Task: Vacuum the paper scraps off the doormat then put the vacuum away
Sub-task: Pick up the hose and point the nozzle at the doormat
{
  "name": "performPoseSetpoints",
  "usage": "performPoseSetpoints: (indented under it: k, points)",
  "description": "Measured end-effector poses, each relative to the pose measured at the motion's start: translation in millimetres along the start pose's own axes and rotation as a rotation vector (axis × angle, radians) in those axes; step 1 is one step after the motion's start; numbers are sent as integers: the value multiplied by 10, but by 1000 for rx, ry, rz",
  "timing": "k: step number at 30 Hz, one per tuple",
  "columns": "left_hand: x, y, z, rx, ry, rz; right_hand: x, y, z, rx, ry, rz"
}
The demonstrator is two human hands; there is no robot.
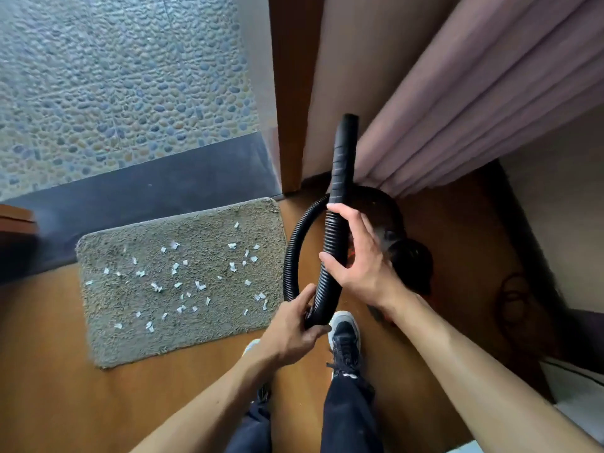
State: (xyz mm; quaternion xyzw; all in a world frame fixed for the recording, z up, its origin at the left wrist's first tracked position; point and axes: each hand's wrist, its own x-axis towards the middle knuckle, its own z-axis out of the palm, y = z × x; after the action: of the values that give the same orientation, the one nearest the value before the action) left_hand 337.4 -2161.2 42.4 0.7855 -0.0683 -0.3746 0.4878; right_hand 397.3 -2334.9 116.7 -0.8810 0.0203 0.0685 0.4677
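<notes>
A shaggy beige doormat (183,282) lies on the wooden floor left of centre, strewn with several white paper scraps (176,276). A black ribbed vacuum hose (333,223) loops up in front of me, its smooth nozzle end (346,132) pointing upward. My left hand (294,328) grips the hose at the bottom of its bend. My right hand (356,259) holds the hose higher up, fingers wrapped round it. The dark vacuum body (408,256) sits on the floor behind my right hand, largely hidden.
A pink curtain (474,109) hangs at the upper right beside a wooden door frame (291,93). A dark threshold (147,197) and a pebble floor (114,76) lie beyond the mat. My right shoe (344,338) stands just right of the mat.
</notes>
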Motion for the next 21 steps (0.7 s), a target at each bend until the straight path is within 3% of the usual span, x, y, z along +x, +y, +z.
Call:
performPoseSetpoints:
  k: [7,14,21]
  points:
    - [-190,-39,212,-225,235,-250,419,204,391,96,-369,-92]
    - [-229,-147,596,-600,427,-310,606,455,793,137,-782,-10]
    - [-362,-357,720,-884,496,-234,647,765,1118,378,-944,454]
